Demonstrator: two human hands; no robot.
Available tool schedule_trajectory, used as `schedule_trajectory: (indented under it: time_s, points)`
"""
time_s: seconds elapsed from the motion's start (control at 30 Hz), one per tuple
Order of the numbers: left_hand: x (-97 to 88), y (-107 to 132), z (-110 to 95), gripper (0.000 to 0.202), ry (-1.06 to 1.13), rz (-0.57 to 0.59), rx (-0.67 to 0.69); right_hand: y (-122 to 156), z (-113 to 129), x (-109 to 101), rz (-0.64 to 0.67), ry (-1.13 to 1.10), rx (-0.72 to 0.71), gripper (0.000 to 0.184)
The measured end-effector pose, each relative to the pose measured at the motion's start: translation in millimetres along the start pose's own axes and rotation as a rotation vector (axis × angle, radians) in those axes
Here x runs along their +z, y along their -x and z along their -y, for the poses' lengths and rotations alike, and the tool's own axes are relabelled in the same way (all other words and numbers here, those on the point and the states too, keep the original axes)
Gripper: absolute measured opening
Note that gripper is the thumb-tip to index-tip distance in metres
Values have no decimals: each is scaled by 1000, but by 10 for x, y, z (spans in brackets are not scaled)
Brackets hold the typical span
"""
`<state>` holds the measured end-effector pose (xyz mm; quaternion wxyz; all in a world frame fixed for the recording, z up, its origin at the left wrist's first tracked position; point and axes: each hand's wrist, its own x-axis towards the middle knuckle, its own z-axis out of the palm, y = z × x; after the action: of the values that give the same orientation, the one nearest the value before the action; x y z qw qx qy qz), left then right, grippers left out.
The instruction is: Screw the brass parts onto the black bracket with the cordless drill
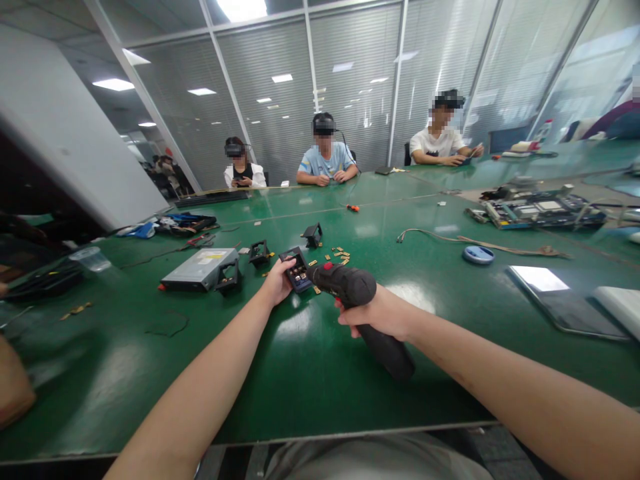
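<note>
Black drill point(350, 285), one; held case point(299, 265), one; brackets point(313, 234), three.

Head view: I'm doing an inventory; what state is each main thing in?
Dark case: open-faced, held in the left hand, small parts inside
Black drill: gripped in the right hand; whether running, cannot tell
Gold-coloured pieces: loose, scattered
Silver drive: lying flat
Long cable: loose, mostly stretched out
</note>
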<state>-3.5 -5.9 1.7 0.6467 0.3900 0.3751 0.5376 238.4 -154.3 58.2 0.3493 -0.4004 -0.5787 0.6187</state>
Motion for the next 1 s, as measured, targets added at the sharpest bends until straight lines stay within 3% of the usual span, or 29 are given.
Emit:
schedule_trajectory:
  time_s: [1.0]
  points:
    - [-21,-12,21,51,-58,-19,21,8,12,3,14,5,-3,25]
